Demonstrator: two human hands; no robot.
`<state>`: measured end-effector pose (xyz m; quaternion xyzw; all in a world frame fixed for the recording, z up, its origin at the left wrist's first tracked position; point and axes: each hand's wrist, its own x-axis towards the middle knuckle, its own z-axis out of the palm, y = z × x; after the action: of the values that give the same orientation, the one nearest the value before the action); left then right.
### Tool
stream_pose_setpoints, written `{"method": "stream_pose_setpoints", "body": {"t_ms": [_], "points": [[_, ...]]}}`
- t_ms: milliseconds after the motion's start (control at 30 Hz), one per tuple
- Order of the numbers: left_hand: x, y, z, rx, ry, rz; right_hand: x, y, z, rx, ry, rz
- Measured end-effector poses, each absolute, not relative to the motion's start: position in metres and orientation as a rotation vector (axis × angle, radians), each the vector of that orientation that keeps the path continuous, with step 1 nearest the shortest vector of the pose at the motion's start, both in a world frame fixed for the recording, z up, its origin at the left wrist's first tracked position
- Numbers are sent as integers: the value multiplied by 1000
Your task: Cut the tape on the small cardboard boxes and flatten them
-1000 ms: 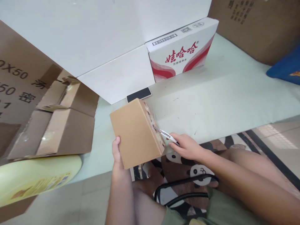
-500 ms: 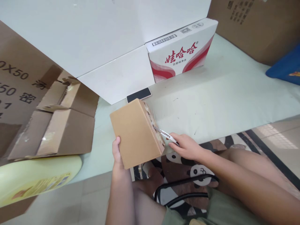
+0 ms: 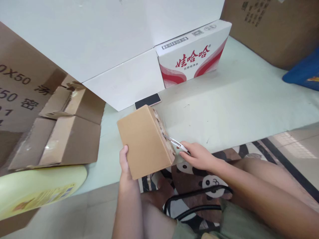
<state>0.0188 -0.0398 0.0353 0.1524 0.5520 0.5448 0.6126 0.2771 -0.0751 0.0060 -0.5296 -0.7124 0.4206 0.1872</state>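
Note:
A small brown cardboard box (image 3: 143, 141) is held tilted above the pale green mat (image 3: 236, 99). My left hand (image 3: 124, 164) grips its near left corner, thumb on the top face. My right hand (image 3: 198, 155) is closed on a small utility knife (image 3: 176, 143), whose blade tip touches the taped right side of the box. A black phone (image 3: 148, 100) lies flat just beyond the box.
Opened brown cartons (image 3: 59, 132) lie at the left, above a pale yellow object (image 3: 37, 189). A large white box (image 3: 112, 49) and a red-and-white printed carton (image 3: 194, 53) stand behind. A big brown carton (image 3: 274, 26) and something blue (image 3: 304, 71) are at the right.

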Motion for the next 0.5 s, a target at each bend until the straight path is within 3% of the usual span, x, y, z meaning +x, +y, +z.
{"method": "stream_pose_setpoints", "body": {"t_ms": [500], "points": [[18,-41,35,346,1295,1281,277,-75,4,-1486,-2003,1167]]}}
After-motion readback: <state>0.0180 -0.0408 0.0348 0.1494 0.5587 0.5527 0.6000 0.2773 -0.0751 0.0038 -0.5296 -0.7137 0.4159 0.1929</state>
